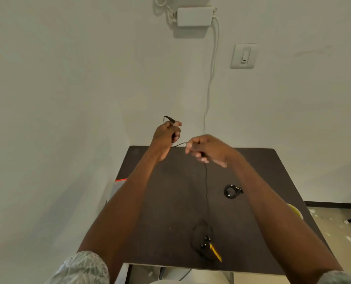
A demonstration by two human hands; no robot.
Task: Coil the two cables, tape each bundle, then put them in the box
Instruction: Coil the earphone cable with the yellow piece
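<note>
A thin black cable (206,181) was being coiled above the table (272,171): gripped in the left hand (166,136), pinched by the right hand (207,148), its tail trailing toward six o'clock. Another loop seemed needed next. A coiled bundle (233,191) lay at three o'clock.

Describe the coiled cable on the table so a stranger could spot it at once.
Start at the dark table. On its right side, beyond the right hand's forearm, lies a small black coiled cable. Unlike the cable strung up to the hands, it sits alone, wound into a tight ring.
</note>
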